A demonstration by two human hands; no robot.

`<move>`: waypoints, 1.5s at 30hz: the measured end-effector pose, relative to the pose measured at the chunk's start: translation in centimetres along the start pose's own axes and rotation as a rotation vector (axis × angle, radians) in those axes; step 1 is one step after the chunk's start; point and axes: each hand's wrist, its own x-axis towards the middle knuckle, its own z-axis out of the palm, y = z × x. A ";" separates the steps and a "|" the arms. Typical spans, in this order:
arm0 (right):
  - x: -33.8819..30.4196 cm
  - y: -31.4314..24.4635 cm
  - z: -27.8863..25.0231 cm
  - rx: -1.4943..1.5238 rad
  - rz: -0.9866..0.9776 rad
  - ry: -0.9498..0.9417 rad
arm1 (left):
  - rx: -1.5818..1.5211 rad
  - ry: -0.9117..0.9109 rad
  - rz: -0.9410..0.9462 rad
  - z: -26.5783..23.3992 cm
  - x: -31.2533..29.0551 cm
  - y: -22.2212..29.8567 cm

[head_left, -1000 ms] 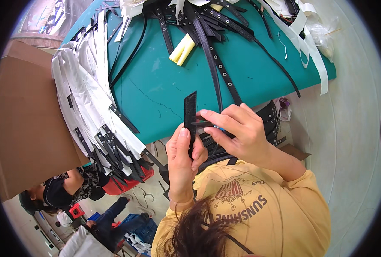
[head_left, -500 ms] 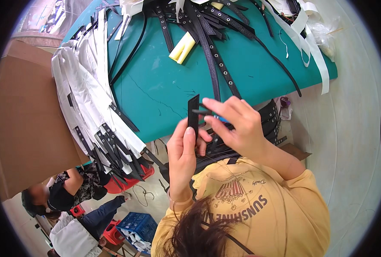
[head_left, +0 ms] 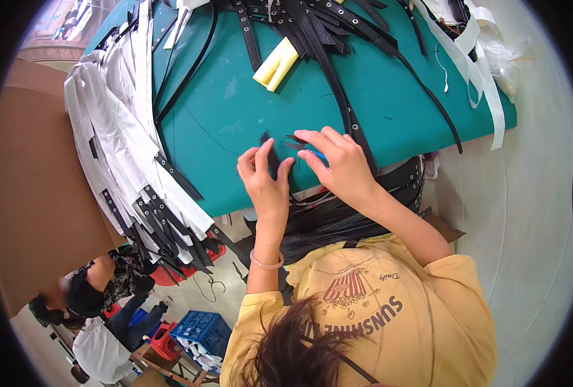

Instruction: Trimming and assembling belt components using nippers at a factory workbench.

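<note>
My left hand (head_left: 265, 184) is over the near edge of the green table (head_left: 222, 142), its fingers and thumb closed around a short black strap (head_left: 272, 158). The strap's tip is slightly blurred. Close on its right, my right hand (head_left: 344, 164) grips small thread snips (head_left: 293, 144) with dark blades and a bit of blue on the handle. The blades point toward the strap and stand a little apart from it. A long black eyelet strap (head_left: 338, 87) runs down the table behind my right hand. More black straps (head_left: 389, 193) hang in a bundle below the edge.
A folded yellow piece (head_left: 277, 64) lies mid-table, near a heap of eyelet straps (head_left: 299, 22). White-wrapped strap bundles (head_left: 116, 122) drape over the left side, beside a cardboard box (head_left: 48, 180). Lower left are a blue crate (head_left: 203, 332), a red stool (head_left: 164, 340) and two people (head_left: 99, 351).
The black strap, held upright before, has come down to the table with my left hand. My right hand and the snips have moved slightly up and left.
</note>
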 end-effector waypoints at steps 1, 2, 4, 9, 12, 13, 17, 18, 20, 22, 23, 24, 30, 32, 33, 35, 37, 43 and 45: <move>0.3 0.3 0.0 -0.108 -0.016 -0.037 | 0.085 -0.017 0.103 0.0 0.2 -0.2; 0.5 0.5 0.1 -0.213 -0.031 -0.071 | 0.168 -0.018 0.192 -0.1 0.5 -0.5; 0.8 0.8 0.3 -0.197 -0.032 -0.103 | 0.077 -0.128 0.000 -0.5 0.6 -0.9; 0.0 0.0 1.7 -0.013 0.045 -0.202 | -0.022 -0.067 -0.113 -1.7 0.0 -1.3; -1.1 -1.0 2.5 0.337 0.247 0.008 | 0.274 -0.095 -0.310 -1.7 -0.1 -0.7; -1.2 -1.1 2.6 0.338 0.271 -0.009 | 0.256 -0.161 -0.420 -1.7 -0.3 -0.3; -0.7 -1.2 1.7 0.461 0.465 -0.095 | 0.294 -0.139 -0.137 -2.1 -0.7 1.3; -0.3 -1.1 1.3 0.429 0.514 -0.177 | 0.140 -0.221 -0.286 -2.3 -0.9 1.8; 0.3 -1.4 0.5 0.350 0.446 -0.237 | -0.044 -0.229 -0.362 -2.8 -1.6 2.6; 0.6 -1.7 -0.2 0.325 0.379 -0.360 | -0.045 -0.252 -0.296 -3.1 -2.3 3.3; 0.6 -1.9 -0.4 0.278 0.448 -0.387 | -0.037 -0.274 -0.226 -3.1 -2.5 3.6; 0.6 -2.1 -0.7 0.272 0.403 -0.370 | -0.105 -0.258 -0.223 -3.2 -2.8 3.8; -0.2 -2.7 -2.5 0.400 0.311 -0.345 | -0.478 -0.279 -0.317 -3.2 -3.7 5.2; -0.2 -2.8 -3.4 0.537 0.378 -0.424 | -0.516 -0.303 -0.371 -3.5 -3.9 5.8; -0.1 -2.9 -3.7 0.812 0.545 -0.423 | -0.554 -0.327 -0.432 -3.7 -3.9 6.1; 0.1 -3.4 -4.3 1.124 0.790 -0.357 | -0.646 -0.337 -0.506 -3.8 -3.5 6.4; 0.1 -4.2 -4.8 1.101 0.690 -0.294 | -0.640 -0.458 -0.489 -3.9 -2.7 6.5; -1.1 -5.1 -6.8 0.700 0.164 -0.139 | -1.004 -0.556 -0.719 -4.9 -0.4 5.9; -1.2 -4.4 -6.8 0.351 0.098 -0.027 | -1.057 -0.573 -0.781 -5.4 -0.4 6.1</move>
